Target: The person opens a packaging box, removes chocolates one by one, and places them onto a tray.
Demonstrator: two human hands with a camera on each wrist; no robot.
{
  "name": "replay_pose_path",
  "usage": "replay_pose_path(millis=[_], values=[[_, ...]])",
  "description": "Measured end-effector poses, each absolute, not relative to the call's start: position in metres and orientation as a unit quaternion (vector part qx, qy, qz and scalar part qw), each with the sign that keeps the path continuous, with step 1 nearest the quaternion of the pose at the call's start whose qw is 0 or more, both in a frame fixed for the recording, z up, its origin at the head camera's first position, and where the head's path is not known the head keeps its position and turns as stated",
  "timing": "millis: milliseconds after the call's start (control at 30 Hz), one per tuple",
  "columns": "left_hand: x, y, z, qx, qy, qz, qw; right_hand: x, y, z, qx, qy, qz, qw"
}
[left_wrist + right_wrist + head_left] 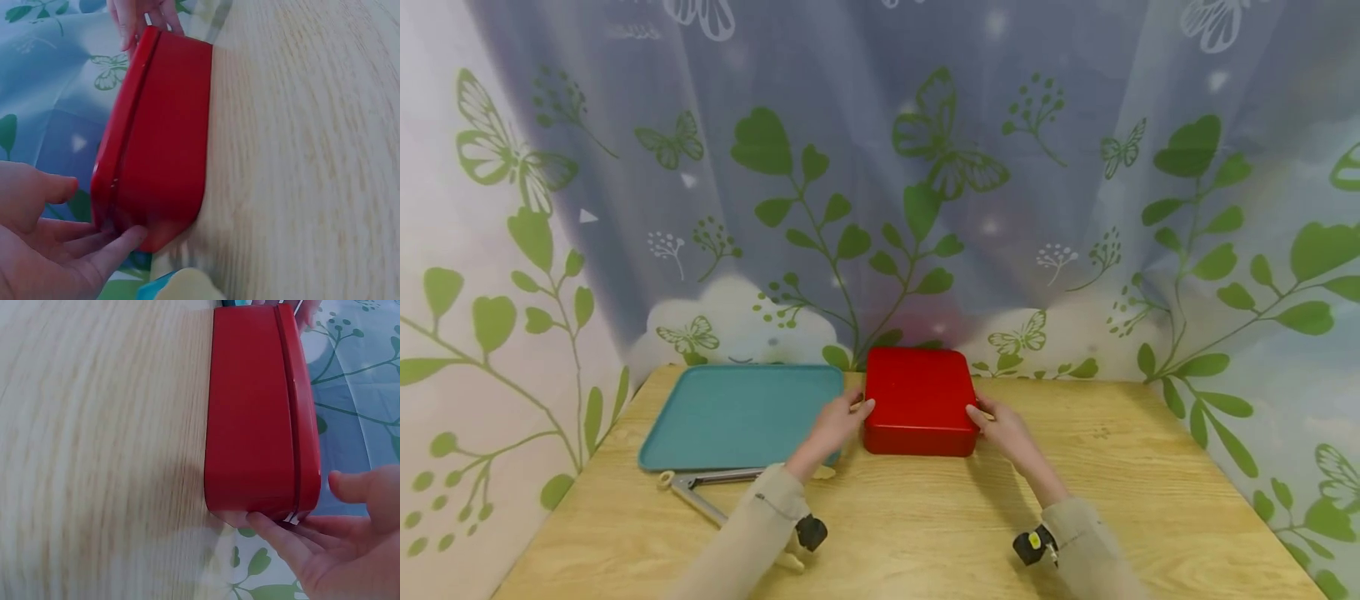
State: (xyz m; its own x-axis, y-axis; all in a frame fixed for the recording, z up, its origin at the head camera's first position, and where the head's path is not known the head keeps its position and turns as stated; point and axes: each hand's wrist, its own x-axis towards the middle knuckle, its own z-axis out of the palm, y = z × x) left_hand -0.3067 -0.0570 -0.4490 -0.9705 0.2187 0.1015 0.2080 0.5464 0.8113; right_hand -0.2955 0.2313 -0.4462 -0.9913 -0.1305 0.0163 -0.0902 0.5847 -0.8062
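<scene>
A red lidded box (pixel 919 400) stands on the wooden table (pixel 925 517) near its back edge. My left hand (pixel 838 425) lies at the box's left end, with straight fingers (pixel 119 244) touching its lower corner and the thumb held just off the lid rim. At the right end my right hand (pixel 1007 429) does the same, its fingers (pixel 269 528) against the box (pixel 256 412) and the thumb a little apart. The left wrist view shows the box (pixel 162 137) lengthwise, with the right hand (pixel 134 19) at its far end. The lid sits closed.
A teal tray (pixel 737 412) lies left of the box, nearly touching it. Metal tongs (pixel 715 479) with pale tips rest in front of the tray, under my left forearm. A leaf-and-butterfly curtain (pixel 880 208) closes off the back and both sides of the table.
</scene>
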Motion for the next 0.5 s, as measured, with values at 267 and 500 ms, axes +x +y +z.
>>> replay_pose_path(millis=[267,500], values=[[-0.304,-0.056,-0.455,0.116,0.863,0.491,0.007,-0.293,0.228,-0.449,-0.059,0.893,-0.446,-0.003],[-0.299,-0.061,-0.456,0.126,0.862,0.491,-0.001,-0.284,0.226,-0.447,-0.065,0.896,-0.439,-0.012]])
